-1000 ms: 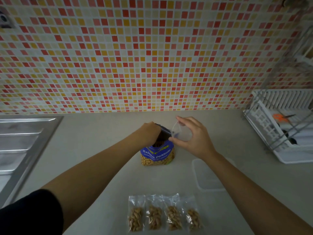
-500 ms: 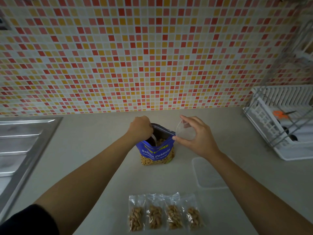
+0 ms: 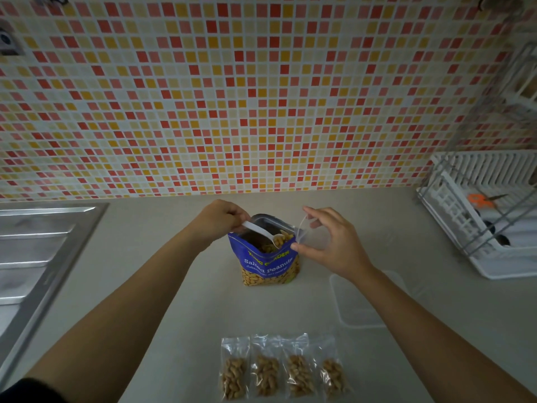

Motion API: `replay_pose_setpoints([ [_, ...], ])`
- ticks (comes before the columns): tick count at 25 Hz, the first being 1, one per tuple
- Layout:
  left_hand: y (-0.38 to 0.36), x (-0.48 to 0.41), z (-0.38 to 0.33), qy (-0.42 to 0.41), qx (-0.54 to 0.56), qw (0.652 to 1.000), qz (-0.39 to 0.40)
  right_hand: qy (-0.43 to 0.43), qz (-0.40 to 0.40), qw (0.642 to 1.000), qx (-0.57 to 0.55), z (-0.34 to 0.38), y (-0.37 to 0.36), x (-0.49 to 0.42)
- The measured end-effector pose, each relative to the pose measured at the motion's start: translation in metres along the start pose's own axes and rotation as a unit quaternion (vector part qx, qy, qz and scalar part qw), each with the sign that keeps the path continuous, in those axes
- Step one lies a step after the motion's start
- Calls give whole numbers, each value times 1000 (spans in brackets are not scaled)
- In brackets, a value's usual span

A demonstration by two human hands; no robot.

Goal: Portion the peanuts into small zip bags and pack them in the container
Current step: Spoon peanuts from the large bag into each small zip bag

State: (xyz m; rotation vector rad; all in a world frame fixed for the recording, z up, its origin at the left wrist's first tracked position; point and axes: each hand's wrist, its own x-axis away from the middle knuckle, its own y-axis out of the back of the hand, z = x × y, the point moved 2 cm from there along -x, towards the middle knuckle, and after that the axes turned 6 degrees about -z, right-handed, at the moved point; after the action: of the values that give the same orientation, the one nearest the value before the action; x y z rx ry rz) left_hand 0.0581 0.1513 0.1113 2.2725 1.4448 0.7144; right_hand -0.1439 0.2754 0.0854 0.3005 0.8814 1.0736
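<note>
Standing upright near the middle of the table, a blue peanut bag printed "Salted Peanuts" gapes open at the top, with peanuts showing inside its mouth. Of the two hands, the left hand is closed around the handle of a white plastic spoon, whose bowl carries peanuts and sits just over the bag's opening, angled down toward the right. The right hand pinches a small clear zip bag between thumb and fingers, holding its mouth spread right beside the peanut bag's upper right corner; the little bag looks empty, though its clear film is hard to read against the table. Both hands are clamped on their own things and sit close to each other over the peanut bag, not touching

Nearer the camera, four filled zip bags lie flat in a row, side by side and slightly overlapping, each with peanuts gathered in its lower half. A clear rectangular container rests on the table to the right of the peanut bag, partly crossed by the right forearm, well apart from the filled row. A steel sink drainboard fills the left edge, a white dish rack stands at the right, and a mosaic tiled wall rises behind
</note>
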Motion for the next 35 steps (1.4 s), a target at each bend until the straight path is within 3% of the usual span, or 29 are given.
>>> replay_pose_setpoints([
  [11,21,3,33,69,126,989,-36,-7,11,1000,-7,13,-17,1],
  [22,61,1,18,46,141,986,-77,-22,20,999,24,16,-32,-6],
  [35,47,-1,-24,-24,40,998,-42,-57,24,998,20,15,-40,-14],
])
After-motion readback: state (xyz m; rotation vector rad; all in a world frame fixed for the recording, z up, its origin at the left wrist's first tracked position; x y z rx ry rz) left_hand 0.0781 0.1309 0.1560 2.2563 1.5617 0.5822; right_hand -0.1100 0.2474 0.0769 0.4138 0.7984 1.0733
